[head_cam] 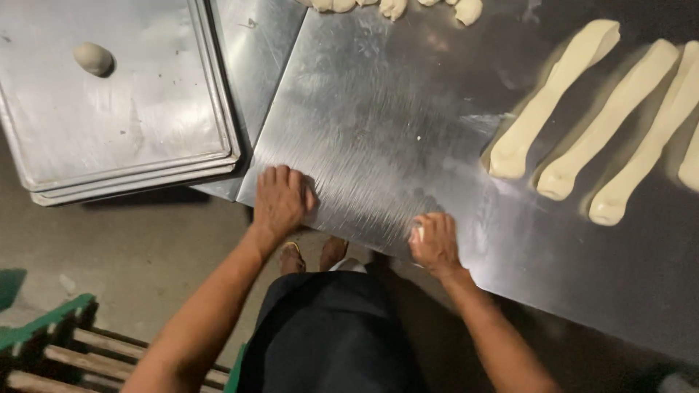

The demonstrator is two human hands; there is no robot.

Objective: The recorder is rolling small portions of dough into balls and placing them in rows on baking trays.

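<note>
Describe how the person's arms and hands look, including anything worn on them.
Both forearms are bare, with no sleeves in view. The left hand and right hand wear no gloves, rings, watch or bracelet that can be seen.

**Both hands at the steel table's near edge**

I see my left hand (280, 200) lying flat on the steel table (378, 124), and my right hand (435, 242) closed over a small dough piece (417, 233). Four long dough strips (550, 102) lie far right. One dough ball (93, 58) sits on stacked trays (145, 124).
</note>
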